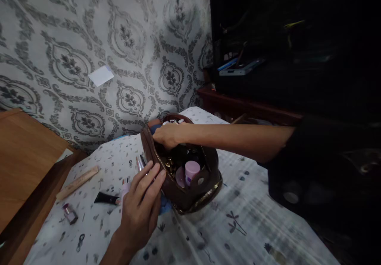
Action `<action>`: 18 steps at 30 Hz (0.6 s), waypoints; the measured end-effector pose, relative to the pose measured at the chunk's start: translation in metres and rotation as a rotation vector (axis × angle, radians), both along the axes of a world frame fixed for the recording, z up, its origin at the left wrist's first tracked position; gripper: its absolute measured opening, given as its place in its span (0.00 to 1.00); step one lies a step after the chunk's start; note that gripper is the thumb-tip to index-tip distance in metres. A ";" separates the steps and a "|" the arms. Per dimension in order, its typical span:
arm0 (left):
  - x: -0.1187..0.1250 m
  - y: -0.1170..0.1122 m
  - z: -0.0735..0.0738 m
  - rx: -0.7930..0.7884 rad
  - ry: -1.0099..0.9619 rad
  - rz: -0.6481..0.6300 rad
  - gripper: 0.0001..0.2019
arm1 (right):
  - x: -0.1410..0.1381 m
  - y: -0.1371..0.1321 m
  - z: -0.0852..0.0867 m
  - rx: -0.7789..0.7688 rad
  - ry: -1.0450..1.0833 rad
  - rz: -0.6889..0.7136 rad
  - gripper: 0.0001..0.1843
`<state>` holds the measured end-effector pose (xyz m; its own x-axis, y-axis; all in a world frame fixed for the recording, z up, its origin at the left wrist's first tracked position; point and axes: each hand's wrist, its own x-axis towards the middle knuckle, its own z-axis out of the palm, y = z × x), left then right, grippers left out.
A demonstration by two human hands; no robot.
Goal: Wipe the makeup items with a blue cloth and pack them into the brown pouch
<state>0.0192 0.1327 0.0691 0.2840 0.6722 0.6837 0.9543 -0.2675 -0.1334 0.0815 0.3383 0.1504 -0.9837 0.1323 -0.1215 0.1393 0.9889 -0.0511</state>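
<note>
A brown zippered bag (178,195) lies open on the patterned cloth. My right hand (168,136) reaches into its far left part, the fingers curled downward beside a bit of blue; what they grip is hidden. Against the bag's left outer side rests my left hand (143,201), with its fingers stretched out and slightly spread. Inside the bag I see a pink-lidded jar (192,170) and several small gold-coloured things (169,165). White-topped items stand near the bag's far end, partly covered by my right hand.
Left of the bag lie a black tube (106,198), a small lipstick-like container (70,214) and a long beige tube or box (77,182). A wooden panel (26,153) borders the cloth (238,217) on the left. Patterned wallpaper (127,38) rises behind; dark furniture (247,104) stands at right.
</note>
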 end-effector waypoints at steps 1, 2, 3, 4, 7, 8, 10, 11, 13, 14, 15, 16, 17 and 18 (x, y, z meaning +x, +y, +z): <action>0.000 0.000 0.000 -0.001 -0.001 0.001 0.29 | 0.001 -0.001 0.003 0.016 -0.015 -0.028 0.22; 0.000 0.000 0.000 -0.001 -0.003 0.002 0.29 | 0.003 -0.003 0.007 0.015 -0.020 -0.060 0.22; 0.001 -0.001 0.000 0.001 -0.005 0.000 0.29 | 0.004 -0.005 0.010 0.000 -0.018 -0.092 0.21; 0.001 -0.001 0.000 0.001 -0.005 -0.003 0.29 | 0.004 -0.007 0.013 -0.019 -0.013 -0.116 0.20; 0.001 0.000 0.000 0.001 -0.008 -0.005 0.29 | 0.006 -0.012 0.018 -0.046 -0.016 -0.121 0.15; 0.001 0.000 0.000 0.000 -0.006 -0.006 0.30 | 0.007 -0.013 0.019 -0.045 -0.023 -0.117 0.13; 0.001 0.000 0.001 -0.002 -0.002 -0.005 0.30 | 0.009 -0.015 0.019 -0.042 -0.028 -0.108 0.11; 0.001 0.000 0.001 -0.004 0.001 -0.004 0.30 | 0.011 -0.016 0.019 -0.043 -0.023 -0.106 0.10; 0.001 0.000 0.002 -0.003 0.007 -0.004 0.30 | 0.016 -0.019 0.020 -0.052 -0.011 -0.092 0.10; 0.001 0.000 0.003 -0.001 0.010 -0.005 0.30 | 0.020 -0.020 0.022 -0.043 -0.001 -0.083 0.10; 0.001 0.000 0.004 -0.001 0.013 -0.006 0.30 | 0.025 -0.022 0.023 -0.026 0.011 -0.071 0.11; 0.001 0.000 0.004 -0.001 0.017 -0.008 0.30 | 0.031 -0.023 0.025 -0.004 0.022 -0.044 0.11; 0.001 0.000 0.005 -0.002 0.021 -0.010 0.30 | 0.037 -0.023 0.027 0.018 0.036 -0.006 0.11; 0.001 0.000 0.005 -0.004 0.023 -0.011 0.30 | 0.044 -0.022 0.028 0.034 0.059 0.041 0.11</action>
<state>0.0201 0.1323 0.0737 0.3070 0.6717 0.6742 0.9479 -0.2789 -0.1538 0.1257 0.3164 0.1783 -0.9937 0.0950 -0.0593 0.0966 0.9950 -0.0246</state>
